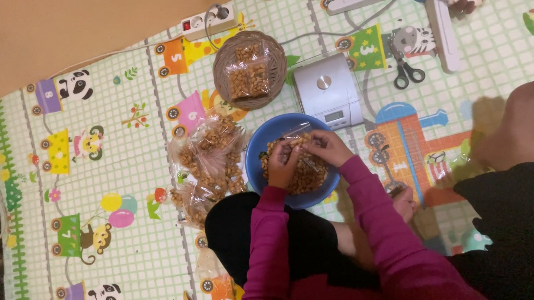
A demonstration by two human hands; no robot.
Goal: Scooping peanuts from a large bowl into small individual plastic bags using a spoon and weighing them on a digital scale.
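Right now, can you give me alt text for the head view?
Both hands, left hand and right hand, hold a clear bag over a blue bowl of nuts. Filled bags, a wicker basket and scale lie nearby.

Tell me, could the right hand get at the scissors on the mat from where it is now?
Probably yes. The right hand is over the blue bowl, and the scissors lie in the open beyond the kitchen scale, uncovered; it would first have to release the clear bag.

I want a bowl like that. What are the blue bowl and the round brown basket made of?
The blue bowl looks like plastic: smooth, one even colour, a slight shine on the rim. The basket looks like woven wicker or rattan: brown strands show around its rim. Neither can be told for sure from above.
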